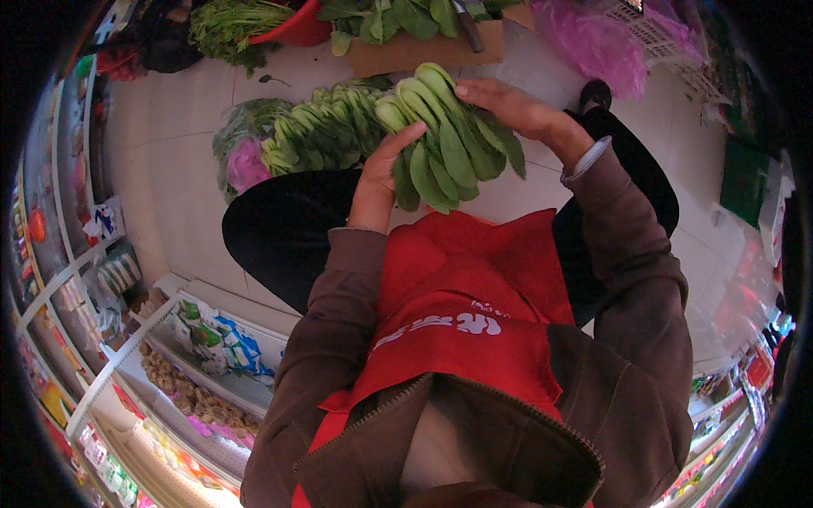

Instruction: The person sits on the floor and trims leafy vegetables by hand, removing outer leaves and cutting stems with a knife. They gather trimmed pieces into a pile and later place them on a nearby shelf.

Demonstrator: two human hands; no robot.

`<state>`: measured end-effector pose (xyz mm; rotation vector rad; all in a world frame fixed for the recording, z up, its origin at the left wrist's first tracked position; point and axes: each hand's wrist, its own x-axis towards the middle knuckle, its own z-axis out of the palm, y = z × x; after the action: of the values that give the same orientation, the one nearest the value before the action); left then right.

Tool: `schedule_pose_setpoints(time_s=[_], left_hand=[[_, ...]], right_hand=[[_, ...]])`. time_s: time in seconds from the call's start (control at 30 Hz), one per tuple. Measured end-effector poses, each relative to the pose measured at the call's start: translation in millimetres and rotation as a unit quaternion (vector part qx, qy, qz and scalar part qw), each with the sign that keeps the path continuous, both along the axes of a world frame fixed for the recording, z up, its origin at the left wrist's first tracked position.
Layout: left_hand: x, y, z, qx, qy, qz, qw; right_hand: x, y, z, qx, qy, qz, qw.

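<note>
Between my two hands is a bunch of bok choy (444, 146), its pale stem ends up and its green leaves hanging down. My left hand (384, 168) grips its left side, thumb laid across the stems. From the upper right, my right hand (517, 108) presses against the stems with its fingertips; its underside is hidden by the leaves. Just left of the bunch, a long pile of bok choy (330, 127) lies on the tiled floor, partly behind my left hand. A clear plastic bag (244, 120) of greens sits at the pile's far left end.
Ahead, a red basin (298, 28) holds leafy herbs, beside a cardboard box (425, 51) of leafy greens with a knife (469, 28) on it. A pink plastic bag (594, 44) lies by a white crate (660, 38). Stocked shelves (120, 355) stand behind on the left.
</note>
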<state>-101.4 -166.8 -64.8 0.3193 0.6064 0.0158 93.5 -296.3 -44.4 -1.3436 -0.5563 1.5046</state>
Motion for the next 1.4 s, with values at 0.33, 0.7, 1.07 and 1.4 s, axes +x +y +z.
schedule_pose_setpoints(time_s=[0.33, 0.7, 1.07, 1.4], left_hand=[[-2.8, 3.5, 5.0, -0.009, 0.027, -0.036, 0.999], [-5.4, 4.4, -7.6, 0.014, -0.006, -0.021, 1.000], [-4.4, -12.8, 35.2, 0.080, 0.057, 0.010, 0.995], [-2.0, -5.1, 63.4, 0.118, 0.064, -0.045, 0.990]], right_hand=[[17.5, -6.1, -4.5, 0.041, 0.050, 0.044, 0.997], [15.1, -4.5, 8.4, 0.027, 0.072, 0.071, 0.994], [14.6, -5.7, 6.3, 0.023, 0.011, 0.098, 0.995], [13.9, 9.4, -11.2, 0.076, -0.460, 0.115, 0.877]])
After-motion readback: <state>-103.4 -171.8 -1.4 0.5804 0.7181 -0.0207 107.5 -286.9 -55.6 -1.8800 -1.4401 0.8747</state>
